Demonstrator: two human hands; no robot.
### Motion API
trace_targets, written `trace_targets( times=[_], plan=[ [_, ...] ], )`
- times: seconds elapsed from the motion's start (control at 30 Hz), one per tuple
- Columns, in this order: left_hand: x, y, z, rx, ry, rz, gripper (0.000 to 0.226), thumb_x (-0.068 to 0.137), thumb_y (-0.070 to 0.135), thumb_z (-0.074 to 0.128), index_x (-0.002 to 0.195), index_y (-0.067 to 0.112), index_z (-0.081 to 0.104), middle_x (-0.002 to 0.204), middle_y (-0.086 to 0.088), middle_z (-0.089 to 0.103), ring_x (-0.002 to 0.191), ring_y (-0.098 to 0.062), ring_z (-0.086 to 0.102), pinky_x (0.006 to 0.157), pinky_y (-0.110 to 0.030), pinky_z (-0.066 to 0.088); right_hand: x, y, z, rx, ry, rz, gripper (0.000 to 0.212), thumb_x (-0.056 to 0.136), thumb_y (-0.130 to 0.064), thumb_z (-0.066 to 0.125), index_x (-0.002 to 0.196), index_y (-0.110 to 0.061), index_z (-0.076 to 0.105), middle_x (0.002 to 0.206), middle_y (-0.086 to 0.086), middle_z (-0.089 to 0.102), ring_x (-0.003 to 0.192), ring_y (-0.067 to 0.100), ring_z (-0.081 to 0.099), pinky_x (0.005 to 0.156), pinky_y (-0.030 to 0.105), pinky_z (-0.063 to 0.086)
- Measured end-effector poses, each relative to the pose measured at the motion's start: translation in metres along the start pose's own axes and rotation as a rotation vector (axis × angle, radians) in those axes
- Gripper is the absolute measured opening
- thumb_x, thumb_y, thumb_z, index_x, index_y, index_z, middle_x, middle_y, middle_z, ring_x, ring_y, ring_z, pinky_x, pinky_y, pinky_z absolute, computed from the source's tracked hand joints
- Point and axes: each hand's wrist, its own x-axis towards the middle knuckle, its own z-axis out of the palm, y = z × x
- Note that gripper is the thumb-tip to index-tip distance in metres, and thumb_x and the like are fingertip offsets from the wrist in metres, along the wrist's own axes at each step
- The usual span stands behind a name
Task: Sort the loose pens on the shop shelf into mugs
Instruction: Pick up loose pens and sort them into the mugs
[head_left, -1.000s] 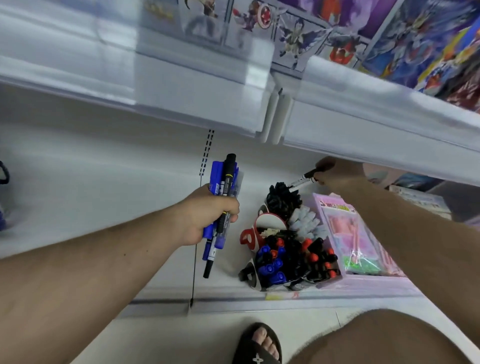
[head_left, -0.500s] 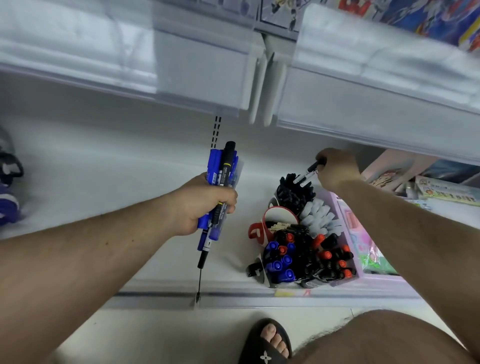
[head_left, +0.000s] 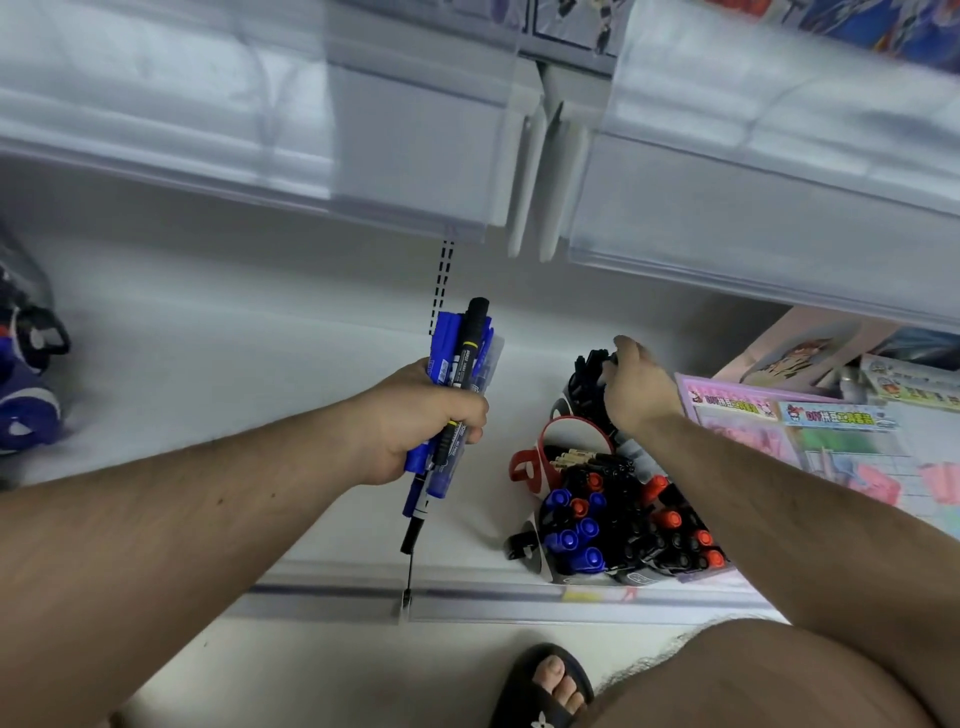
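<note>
Back mug (head_left: 584, 384): packed with black pens; right hand (head_left: 636, 387) over it, grasp not discernible
Red-handled mug (head_left: 553, 447): a few pens lying inside
Front mugs (head_left: 623, 525): crammed with blue-, red- and black-capped pens
Left hand (head_left: 415, 421): gripping a bundle of pens (head_left: 457, 384), several blue, one black, above the shelf (head_left: 208, 364)

The right hand (head_left: 636, 387) covers the back mug of black pens (head_left: 584, 382), so whether its fingers pinch anything cannot be told. Beside that mug, the pink craft pack (head_left: 810, 431) runs off the right edge, its print unreadable. Far left of the mug, a blue bag (head_left: 26, 400) is cut by the edge and blurred.
</note>
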Motion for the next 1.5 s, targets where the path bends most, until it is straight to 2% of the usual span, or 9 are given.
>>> trace_targets(
  times=[0.1, 0.2, 0.47, 0.57, 0.7, 0.8, 1.07, 1.27, 1.5],
  plan=[
    [0.000, 0.000, -0.002, 0.003, 0.015, -0.011, 0.020, 0.079, -0.003, 0.062, 0.090, 0.013, 0.057, 0.073, -0.006, 0.060, 0.062, -0.015, 0.058, 0.058, -0.028, 0.046, 0.002, 0.007, 0.017, -0.193, -0.336, 0.084, 0.077, 0.100, -0.059, 0.021, 0.157, -0.017, -0.011, 0.165, 0.003, -0.015, 0.152, 0.025, -0.011, 0.121, 0.056, 0.002],
    [0.000, 0.000, -0.005, 0.005, 0.007, -0.018, 0.020, 0.078, -0.003, 0.062, 0.089, 0.013, 0.057, 0.074, -0.005, 0.060, 0.062, -0.014, 0.059, 0.058, -0.029, 0.046, 0.008, 0.005, 0.017, -0.239, -0.386, 0.093, 0.087, 0.094, -0.071, 0.016, 0.156, -0.018, -0.014, 0.162, 0.004, -0.026, 0.149, 0.025, -0.024, 0.119, 0.056, -0.007],
    [-0.008, 0.005, -0.008, -0.030, -0.058, -0.019, 0.020, 0.083, -0.007, 0.057, 0.089, 0.013, 0.057, 0.073, 0.000, 0.059, 0.062, -0.012, 0.059, 0.060, -0.028, 0.047, 0.004, 0.004, 0.006, -0.251, -0.369, 0.078, 0.089, 0.092, -0.074, 0.011, 0.157, -0.017, -0.007, 0.165, 0.001, -0.017, 0.151, 0.024, -0.017, 0.119, 0.057, -0.007],
    [-0.018, 0.010, -0.010, -0.040, -0.130, -0.013, 0.023, 0.085, -0.010, 0.053, 0.090, 0.013, 0.055, 0.077, -0.002, 0.057, 0.061, -0.012, 0.058, 0.059, -0.028, 0.047, 0.003, -0.016, -0.023, -0.115, -0.187, 0.019, 0.075, 0.095, -0.068, 0.022, 0.145, -0.015, 0.036, 0.154, 0.007, 0.037, 0.146, 0.028, 0.028, 0.115, 0.051, 0.023],
    [-0.030, 0.012, -0.013, -0.035, -0.168, -0.012, 0.027, 0.084, -0.013, 0.054, 0.093, 0.013, 0.056, 0.079, -0.001, 0.060, 0.062, -0.013, 0.058, 0.059, -0.028, 0.047, -0.027, -0.080, -0.068, 0.421, -0.259, 0.014, 0.045, 0.099, -0.049, 0.046, 0.121, -0.013, 0.063, 0.107, 0.002, 0.071, 0.090, 0.019, 0.068, 0.086, 0.034, 0.053],
    [-0.041, 0.013, -0.017, -0.007, -0.189, -0.025, 0.029, 0.085, -0.012, 0.057, 0.097, 0.015, 0.060, 0.080, 0.000, 0.064, 0.064, -0.012, 0.061, 0.060, -0.029, 0.049, -0.073, -0.123, -0.094, 0.755, -0.440, -0.045, 0.042, 0.100, -0.048, 0.048, 0.105, -0.011, 0.067, 0.084, 0.002, 0.070, 0.060, 0.014, 0.060, 0.058, 0.030, 0.049],
    [-0.074, 0.011, -0.029, -0.063, -0.257, -0.059, 0.020, 0.090, 0.005, 0.062, 0.106, 0.017, 0.067, 0.089, 0.000, 0.073, 0.078, -0.012, 0.070, 0.068, -0.029, 0.054, -0.127, -0.148, -0.104, 0.877, -0.395, -0.018, 0.012, 0.088, -0.009, 0.072, 0.095, -0.001, 0.066, 0.070, 0.006, 0.063, 0.052, 0.010, 0.057, 0.048, 0.021, 0.046],
    [-0.084, 0.009, -0.044, -0.225, -0.156, -0.089, 0.030, 0.088, -0.009, 0.056, 0.114, 0.006, 0.062, 0.087, -0.009, 0.072, 0.066, -0.016, 0.066, 0.060, -0.027, 0.053, -0.131, -0.118, -0.130, 1.120, -0.142, 0.113, 0.011, 0.097, 0.000, 0.056, 0.102, 0.000, 0.065, 0.078, 0.016, 0.067, 0.052, 0.016, 0.057, 0.049, 0.023, 0.047],
    [-0.086, 0.008, -0.029, -0.215, -0.191, -0.061, 0.029, 0.087, -0.013, 0.053, 0.103, 0.009, 0.065, 0.091, -0.007, 0.068, 0.073, -0.018, 0.065, 0.061, -0.026, 0.053, -0.127, -0.056, -0.139, 0.929, 0.104, 0.155, 0.018, 0.097, 0.000, 0.054, 0.110, -0.006, 0.065, 0.086, 0.008, 0.067, 0.056, 0.018, 0.057, 0.057, 0.028, 0.049]
  ],
)
